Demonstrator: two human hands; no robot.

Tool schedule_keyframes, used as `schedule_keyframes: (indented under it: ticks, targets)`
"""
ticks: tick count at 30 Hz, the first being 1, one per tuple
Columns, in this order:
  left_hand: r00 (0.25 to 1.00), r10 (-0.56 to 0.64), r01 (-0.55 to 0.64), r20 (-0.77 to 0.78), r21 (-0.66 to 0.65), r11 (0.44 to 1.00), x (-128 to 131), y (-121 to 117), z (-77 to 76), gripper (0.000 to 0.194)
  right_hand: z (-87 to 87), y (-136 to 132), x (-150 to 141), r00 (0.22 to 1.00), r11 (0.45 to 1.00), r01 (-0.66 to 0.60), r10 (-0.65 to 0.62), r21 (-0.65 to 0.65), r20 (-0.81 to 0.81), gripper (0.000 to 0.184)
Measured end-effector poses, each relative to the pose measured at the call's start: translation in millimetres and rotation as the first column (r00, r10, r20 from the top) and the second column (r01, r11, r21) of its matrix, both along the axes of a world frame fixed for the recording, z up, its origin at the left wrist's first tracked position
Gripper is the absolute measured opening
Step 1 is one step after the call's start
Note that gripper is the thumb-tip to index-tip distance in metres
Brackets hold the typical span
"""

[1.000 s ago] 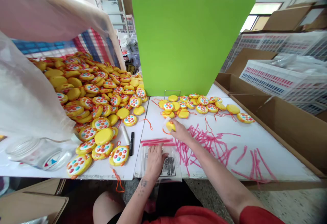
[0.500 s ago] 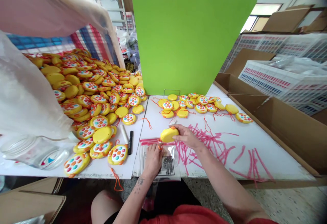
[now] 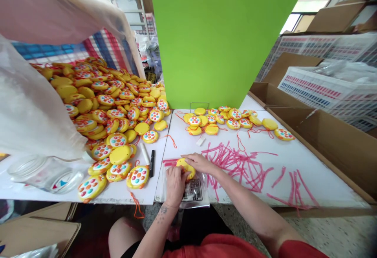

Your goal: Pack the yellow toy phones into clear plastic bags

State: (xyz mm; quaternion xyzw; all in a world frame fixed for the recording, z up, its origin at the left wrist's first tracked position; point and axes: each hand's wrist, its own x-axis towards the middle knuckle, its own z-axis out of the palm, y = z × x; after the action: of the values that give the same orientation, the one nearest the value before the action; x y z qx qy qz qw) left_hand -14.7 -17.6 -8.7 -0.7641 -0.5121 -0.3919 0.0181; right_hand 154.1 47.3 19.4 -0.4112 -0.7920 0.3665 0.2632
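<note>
A yellow duck-shaped toy (image 3: 186,167) is between my hands, plain side up, over the front of the white table. My left hand (image 3: 176,184) grips its near left edge with curled fingers. From the right, my right hand (image 3: 198,163) holds its far side, fingers laid along the rim. Under the toy and partly covered by my left hand lies a clear plastic bag (image 3: 193,191) with a black printed panel. Pink strips (image 3: 170,162) stick out just beyond my left hand.
A large heap of yellow toys (image 3: 100,105) spills from a sack at left. Nearby lie a black marker (image 3: 152,163) and a clear jar (image 3: 44,173). More toys (image 3: 234,114) line the green board (image 3: 224,50). Loose pink strips (image 3: 241,167) lie at right, beside a cardboard box (image 3: 324,144).
The toy has come nearer and left, down over the bag, and turned. My right hand moved with it, and my left hand now grips the toy too.
</note>
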Motion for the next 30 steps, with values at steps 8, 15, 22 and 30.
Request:
schedule_keyframes:
  ticks: [8, 15, 22, 30]
  targets:
    - [0.998, 0.069, -0.068, 0.004, -0.101, 0.993, -2.1, 0.3, 1.5, 0.017, 0.8, -4.1, 7.7, 0.987, 0.988, 0.101, -0.114, 0.114, 0.116, 0.032]
    - [0.995, 0.087, -0.079, 0.047, -0.135, 0.988, -0.2, -0.5, 6.5, 0.015, -1.2, -6.5, -0.8, 0.975, 0.984, 0.012, -0.052, 0.179, 0.217, 0.031]
    - [0.99, 0.14, -0.142, -0.02, -0.183, 0.973, 2.2, -1.8, 17.8, 0.012, 10.0, -13.1, 5.5, 0.956, 0.928, 0.255, -0.284, 0.272, 0.073, 0.028]
    - [0.996, -0.087, 0.093, 0.036, -0.453, 0.887, -1.6, 15.3, 34.2, 0.004, -10.1, -41.0, 16.2, 0.875, 0.892, 0.441, -0.452, 0.104, 0.174, 0.034]
